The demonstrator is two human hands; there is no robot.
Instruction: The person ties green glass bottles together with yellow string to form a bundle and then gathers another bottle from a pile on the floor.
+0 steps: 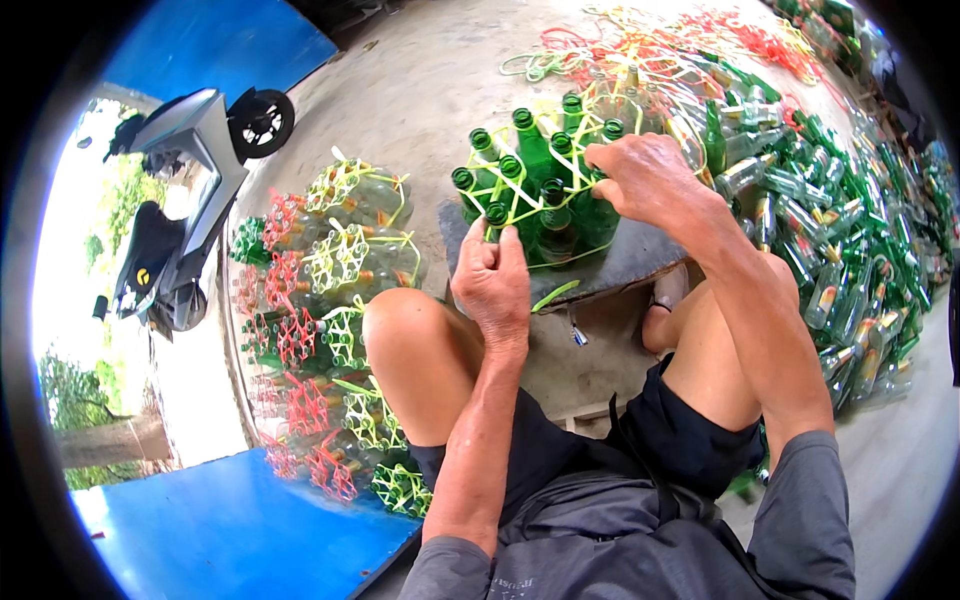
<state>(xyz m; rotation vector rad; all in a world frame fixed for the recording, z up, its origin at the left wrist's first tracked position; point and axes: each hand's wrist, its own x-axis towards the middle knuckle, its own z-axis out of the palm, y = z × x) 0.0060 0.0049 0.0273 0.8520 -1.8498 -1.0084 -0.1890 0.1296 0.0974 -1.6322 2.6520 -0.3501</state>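
A cluster of upright green bottles stands on a dark low stool between my knees, laced around the necks with pale yellow-green strapping. My left hand is closed, fingertips pinching the strapping at the front-left bottle's neck. My right hand reaches over the right side of the cluster, its bent fingers on the strapping by the right-hand bottles; their tips are partly hidden. A loose yellow-green strip lies on the stool's front.
Strapped bottle bundles lie at the left. A large heap of loose bottles fills the right, with tangled pink and green straps behind. A scooter is parked at the far left, near blue panels.
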